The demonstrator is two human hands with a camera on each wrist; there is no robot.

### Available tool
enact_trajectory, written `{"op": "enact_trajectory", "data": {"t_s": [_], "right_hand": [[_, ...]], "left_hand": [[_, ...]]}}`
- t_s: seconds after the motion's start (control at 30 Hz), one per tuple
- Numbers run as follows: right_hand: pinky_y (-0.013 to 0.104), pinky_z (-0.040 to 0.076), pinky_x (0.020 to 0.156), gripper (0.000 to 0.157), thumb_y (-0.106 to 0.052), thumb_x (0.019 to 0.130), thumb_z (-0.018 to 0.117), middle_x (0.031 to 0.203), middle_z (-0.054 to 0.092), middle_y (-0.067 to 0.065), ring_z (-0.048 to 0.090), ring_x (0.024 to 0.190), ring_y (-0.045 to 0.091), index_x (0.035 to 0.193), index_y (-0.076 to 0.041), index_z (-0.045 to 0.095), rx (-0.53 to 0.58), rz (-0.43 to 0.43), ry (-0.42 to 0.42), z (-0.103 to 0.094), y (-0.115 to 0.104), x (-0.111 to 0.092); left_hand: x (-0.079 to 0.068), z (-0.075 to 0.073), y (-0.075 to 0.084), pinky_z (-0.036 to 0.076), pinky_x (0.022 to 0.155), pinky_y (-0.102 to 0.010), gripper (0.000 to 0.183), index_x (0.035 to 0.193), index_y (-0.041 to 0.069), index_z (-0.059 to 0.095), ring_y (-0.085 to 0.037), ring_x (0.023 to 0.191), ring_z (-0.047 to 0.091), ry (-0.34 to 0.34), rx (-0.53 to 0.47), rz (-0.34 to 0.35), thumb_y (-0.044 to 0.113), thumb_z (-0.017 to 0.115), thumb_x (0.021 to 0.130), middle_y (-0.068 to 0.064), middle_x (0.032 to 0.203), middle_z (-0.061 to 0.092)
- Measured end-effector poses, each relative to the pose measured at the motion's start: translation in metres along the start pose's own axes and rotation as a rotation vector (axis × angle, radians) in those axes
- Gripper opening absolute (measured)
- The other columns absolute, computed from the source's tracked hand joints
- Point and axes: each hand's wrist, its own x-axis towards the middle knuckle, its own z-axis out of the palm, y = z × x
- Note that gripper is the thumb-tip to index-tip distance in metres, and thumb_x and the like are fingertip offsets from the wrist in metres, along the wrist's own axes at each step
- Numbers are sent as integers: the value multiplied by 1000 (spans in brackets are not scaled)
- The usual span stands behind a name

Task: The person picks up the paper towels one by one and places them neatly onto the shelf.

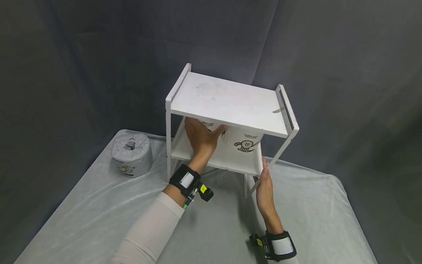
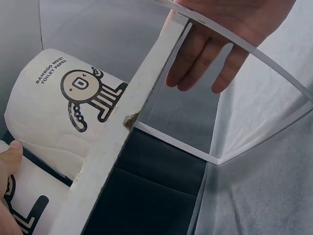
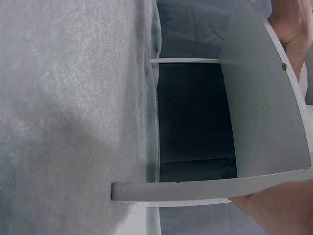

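A white two-tier shelf rack (image 1: 227, 99) stands on the cloth-covered table. My left hand (image 1: 202, 137) reaches between its tiers and grips a toilet paper roll (image 2: 41, 196), its thumb against the wrapper. Most of that roll is hidden by the hand and the upper tier. Beside it on the lower tier is another printed toilet paper roll (image 1: 244, 140). At the rack's right side, my right hand (image 1: 265, 189) holds the front leg where it meets the lower tier. Its fingers (image 2: 195, 63) show below that tier in the left wrist view.
A third wrapped toilet paper roll (image 1: 132, 154) stands upright on the table (image 1: 221, 227), left of the rack. Dark grey curtains (image 1: 115, 55) hang behind and at both sides. The upper tier has a small mark near its right end.
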Motion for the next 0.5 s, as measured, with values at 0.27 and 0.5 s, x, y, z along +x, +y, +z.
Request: {"op": "enact_trajectory", "data": {"t_s": [0.27, 0.5], "right_hand": [[53, 19, 115, 59, -46, 105, 17, 165, 7, 4, 16, 148, 27, 159, -22, 12, 15, 0, -15, 1, 2, -1], [55, 18, 114, 60, -47, 105, 17, 165, 9, 8, 17, 148, 29, 159, -21, 12, 20, -11, -11, 1, 0, 0]], "left_hand": [[1, 1, -2, 13, 117, -41, 117, 154, 14, 5, -24, 140, 20, 0, 27, -12, 46, 81, 71, -13, 147, 25], [5, 3, -2, 12, 117, -42, 115, 154, 15, 6, -25, 141, 18, 1, 2, 33, 39, 82, 72, -14, 149, 24]]}}
